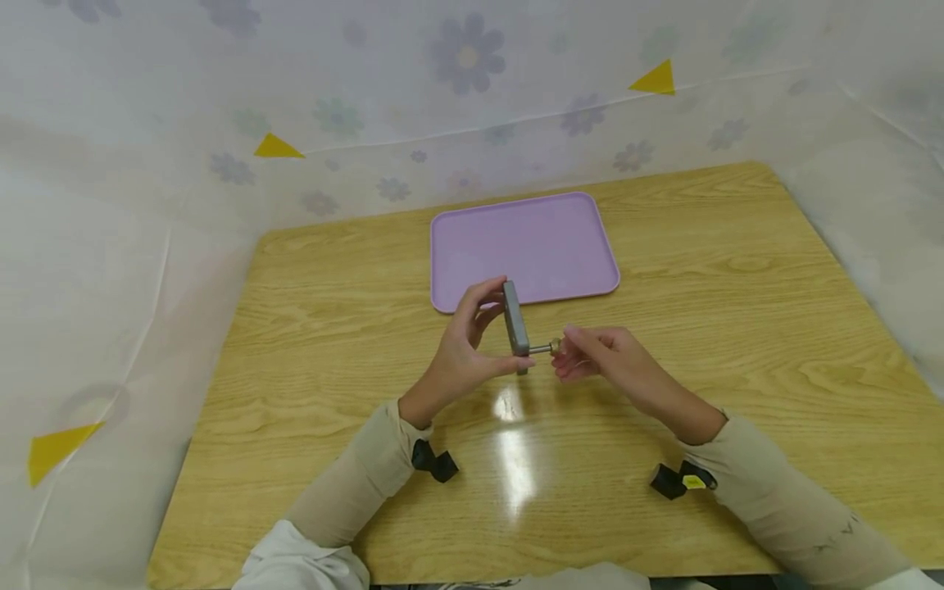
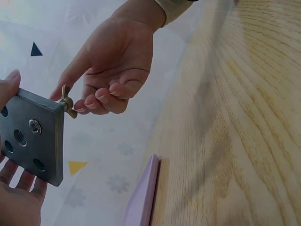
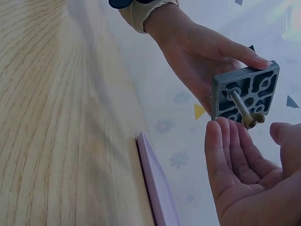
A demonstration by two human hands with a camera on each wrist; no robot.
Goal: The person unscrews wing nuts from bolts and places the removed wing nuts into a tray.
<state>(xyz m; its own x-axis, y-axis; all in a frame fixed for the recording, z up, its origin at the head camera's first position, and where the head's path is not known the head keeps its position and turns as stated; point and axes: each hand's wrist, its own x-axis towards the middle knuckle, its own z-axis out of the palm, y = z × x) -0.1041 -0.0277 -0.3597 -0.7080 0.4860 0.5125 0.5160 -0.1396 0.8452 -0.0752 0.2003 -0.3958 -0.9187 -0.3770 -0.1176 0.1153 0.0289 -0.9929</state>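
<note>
My left hand (image 1: 465, 340) grips a grey square plate (image 1: 515, 319) by its edges, fingers on one edge and thumb on the opposite one, above the table. The left wrist view shows its flat face with several holes and a screw end (image 2: 35, 126) in one; the right wrist view shows a ribbed back. From a corner of that back, a threaded bolt (image 3: 240, 103) sticks out toward my right hand (image 1: 608, 352). A brass wing nut (image 3: 254, 120) sits at the bolt's outer end. My right thumb and curled fingertips are around the wing nut, right at its wings.
A lilac tray (image 1: 524, 246) lies at the back of the wood-grain table (image 1: 310, 344), beyond my hands. Flower-patterned white sheeting (image 1: 413, 106) with yellow triangles hangs behind and beside the table. Black wrist cameras (image 1: 445, 466) are strapped to both sleeves.
</note>
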